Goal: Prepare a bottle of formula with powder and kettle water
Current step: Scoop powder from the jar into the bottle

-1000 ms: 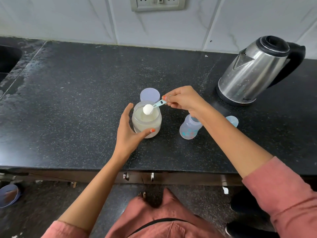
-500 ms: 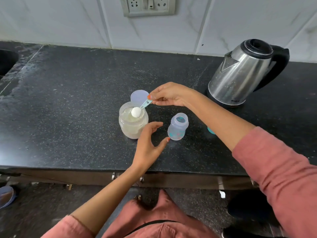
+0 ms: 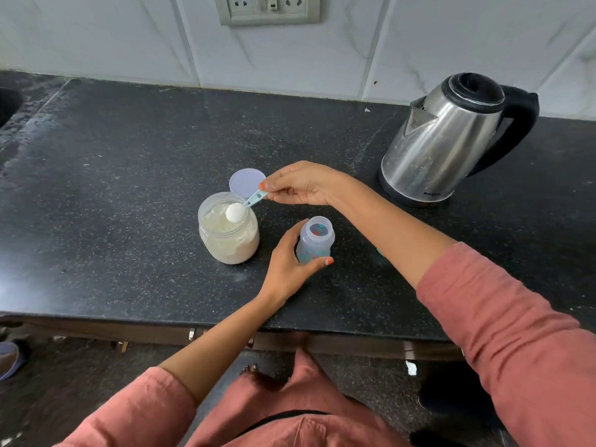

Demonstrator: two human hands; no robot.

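Note:
An open jar of pale formula powder (image 3: 229, 233) stands on the black counter (image 3: 129, 188). My right hand (image 3: 303, 183) pinches the handle of a light blue scoop (image 3: 245, 204), whose heaped bowl of powder hovers over the jar's mouth. Just right of the jar stands a small clear baby bottle (image 3: 316, 240) with its top off. My left hand (image 3: 287, 262) curls around the bottle's lower left side, thumb in front. A steel kettle (image 3: 448, 140) with a black handle sits at the back right.
The jar's round lid (image 3: 245, 183) lies flat behind the jar. A bit of teal (image 3: 380, 252) peeks out under my right forearm. A sink edge (image 3: 8, 104) shows at far left, a wall socket (image 3: 267, 8) above. The counter's front edge (image 3: 161, 321) runs below my wrists.
My left hand left the powder jar, moved right and closed around the baby bottle. The right hand has kept the full scoop over the jar.

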